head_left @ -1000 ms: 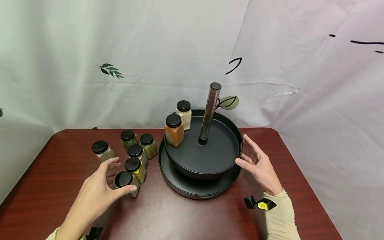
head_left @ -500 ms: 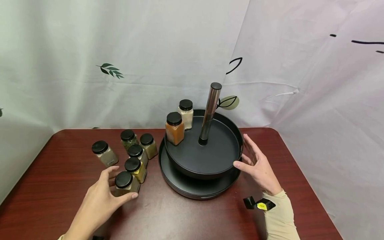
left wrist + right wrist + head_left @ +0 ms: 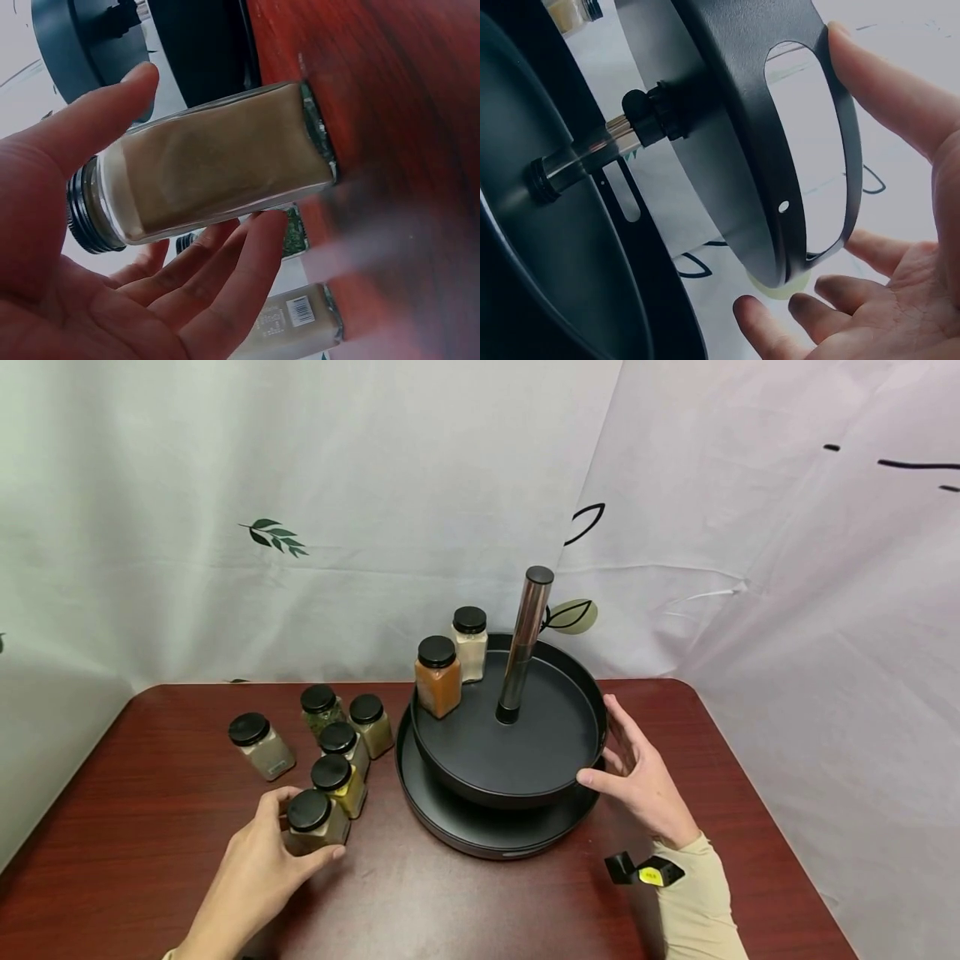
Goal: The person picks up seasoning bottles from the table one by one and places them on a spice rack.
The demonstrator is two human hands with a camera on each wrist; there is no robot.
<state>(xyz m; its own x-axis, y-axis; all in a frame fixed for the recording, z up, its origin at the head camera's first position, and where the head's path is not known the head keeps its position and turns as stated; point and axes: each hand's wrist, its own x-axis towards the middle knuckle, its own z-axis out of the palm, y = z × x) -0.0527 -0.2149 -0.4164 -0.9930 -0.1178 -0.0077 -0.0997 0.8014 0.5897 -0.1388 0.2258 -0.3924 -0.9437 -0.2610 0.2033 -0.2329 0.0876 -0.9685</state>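
My left hand is spread around a square glass spice jar with brownish powder and a black lid, standing on the table. In the left wrist view the thumb is apart from the jar's side, and the fingertips are right at its opposite face. At the right, my right hand touches the rim of the upper tier of a black two-tier turntable with its thumb, the other fingers loosely extended beside it. An orange-brown spice jar and a cream-coloured one stand on that tier's left side.
Close beside the left hand's jar stand a yellow spice jar and several others with black lids. A pale one stands apart at the left. From the turntable's centre rises a metal post. A white curtain hangs behind the table.
My left hand has moved in closer around the near jar. The upper tier has turned, carrying its two jars slightly back and right, while my right thumb has shifted left along the rim.
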